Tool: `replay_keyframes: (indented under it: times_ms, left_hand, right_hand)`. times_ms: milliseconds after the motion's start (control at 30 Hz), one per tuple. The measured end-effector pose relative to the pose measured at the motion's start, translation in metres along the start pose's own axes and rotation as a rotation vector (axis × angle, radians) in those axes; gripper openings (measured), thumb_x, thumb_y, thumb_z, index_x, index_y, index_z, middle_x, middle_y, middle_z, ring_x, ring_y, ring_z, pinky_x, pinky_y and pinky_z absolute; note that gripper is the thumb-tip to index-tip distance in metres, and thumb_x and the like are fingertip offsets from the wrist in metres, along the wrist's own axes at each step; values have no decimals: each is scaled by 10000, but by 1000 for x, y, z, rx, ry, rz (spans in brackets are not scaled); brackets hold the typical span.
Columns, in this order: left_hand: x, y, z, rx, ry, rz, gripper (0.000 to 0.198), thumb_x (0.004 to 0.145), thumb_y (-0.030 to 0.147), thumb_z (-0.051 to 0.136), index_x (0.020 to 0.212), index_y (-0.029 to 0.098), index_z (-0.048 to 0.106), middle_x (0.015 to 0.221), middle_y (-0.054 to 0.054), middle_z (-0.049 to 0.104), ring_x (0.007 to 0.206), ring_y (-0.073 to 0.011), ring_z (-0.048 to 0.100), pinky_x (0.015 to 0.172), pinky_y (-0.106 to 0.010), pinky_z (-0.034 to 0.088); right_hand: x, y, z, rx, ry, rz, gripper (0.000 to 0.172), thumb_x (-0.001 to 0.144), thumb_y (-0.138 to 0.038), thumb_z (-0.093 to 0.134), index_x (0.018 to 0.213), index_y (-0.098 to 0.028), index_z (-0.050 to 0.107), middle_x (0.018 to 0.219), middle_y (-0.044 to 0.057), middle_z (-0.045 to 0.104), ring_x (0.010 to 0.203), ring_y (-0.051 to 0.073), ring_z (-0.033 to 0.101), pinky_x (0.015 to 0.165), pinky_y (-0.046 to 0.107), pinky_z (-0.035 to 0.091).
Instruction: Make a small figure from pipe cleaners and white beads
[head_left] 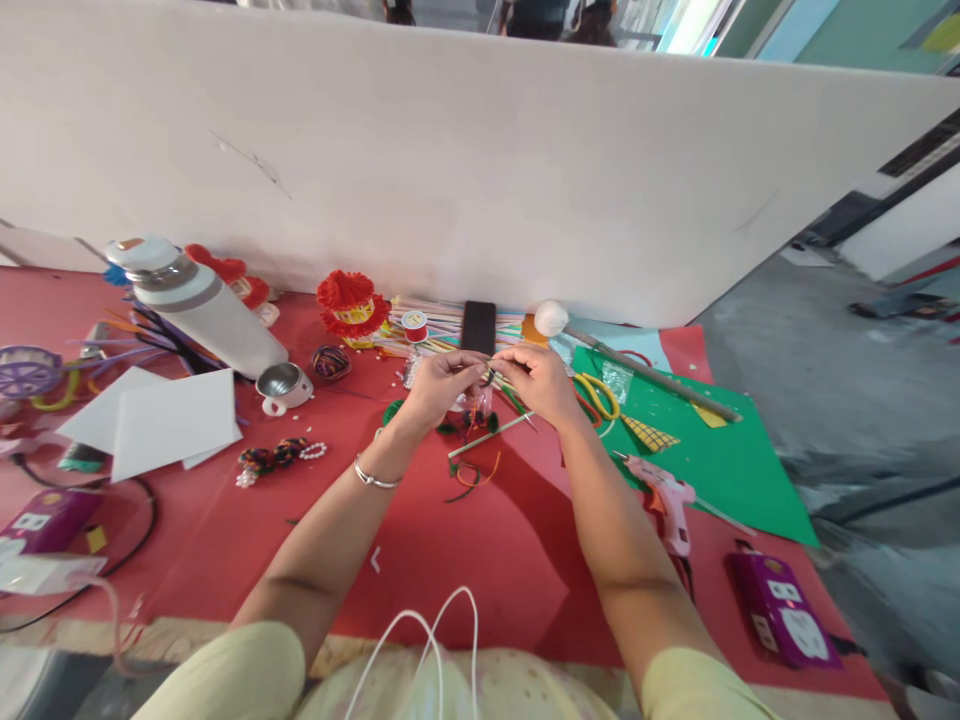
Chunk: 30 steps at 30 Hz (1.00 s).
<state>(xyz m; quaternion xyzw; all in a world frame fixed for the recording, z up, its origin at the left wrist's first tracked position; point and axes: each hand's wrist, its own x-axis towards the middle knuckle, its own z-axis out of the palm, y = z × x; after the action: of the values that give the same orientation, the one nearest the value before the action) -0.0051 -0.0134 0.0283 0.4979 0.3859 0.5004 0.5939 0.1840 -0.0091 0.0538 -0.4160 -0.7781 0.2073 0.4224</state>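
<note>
Both hands meet over the table point(480, 570), past its middle toward the back edge. Left hand point(448, 384): thumb and index finger pinched together at the tips, pointing right. Right hand point(537, 382): thumb and index finger likewise pinched, pointing left, tips near those of the left. Work piece: a small dark strand point(490, 376), lying between the two sets of fingertips and gripped from both sides; much of it hidden by the fingers, exact shape too small to tell.

Behind the hands, at the back edge: a black phone point(478, 326), with a red thread spool point(414, 326) to its left. Below the hands, toward the front edge: a pale green stick point(481, 440) lying aslant, an orange yarn scrap point(491, 470) just beside it.

Left part of table: steel cup point(283, 386), white bottle point(214, 315) toward the back left corner, white cards point(176, 420) overlapping in front of it. Toward the right edge: green sheet point(739, 470), pink glue gun point(666, 490) at its near left side. Near the front right corner: purple socket box point(780, 612)
</note>
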Motion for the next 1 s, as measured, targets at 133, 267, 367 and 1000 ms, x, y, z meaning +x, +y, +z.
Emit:
replay_keyframes:
  times_ms: [133,267,367,1000]
  left_hand:
    - [0,0,1,-38,10,11,263,794,379,802,884,138,744,547,-4,649,436,-99,554,459,-205,424]
    - [0,1,2,-71,23,14,269,809,392,796,874,146,709,518,4,631,405,-94,530,431,-197,378]
    - [0,1,3,-93,26,38,298,830,419,792,899,143,700,513,16,605,413,-81,511,448,-193,376]
    - [3,-11,-5,351,17,200,184,883,345,687,850,164,705,679,14,630,537,-91,532,499,-200,404]
  right_hand:
    - [0,2,0,27,-7,9,197,968,-367,689,889,-215,787,861,41,768,786,185,673,735,305,477]
    - [-1,3,1,51,-15,19,160,962,-328,694,897,-220,793,867,35,768,798,187,685,746,304,486]
    - [-1,3,1,53,-20,21,153,961,-310,696,888,-215,792,862,34,763,800,184,682,747,296,479]
    - [-6,2,3,-423,-157,-13,199,1000,-320,637,1002,-242,819,928,57,757,870,210,668,747,313,413]
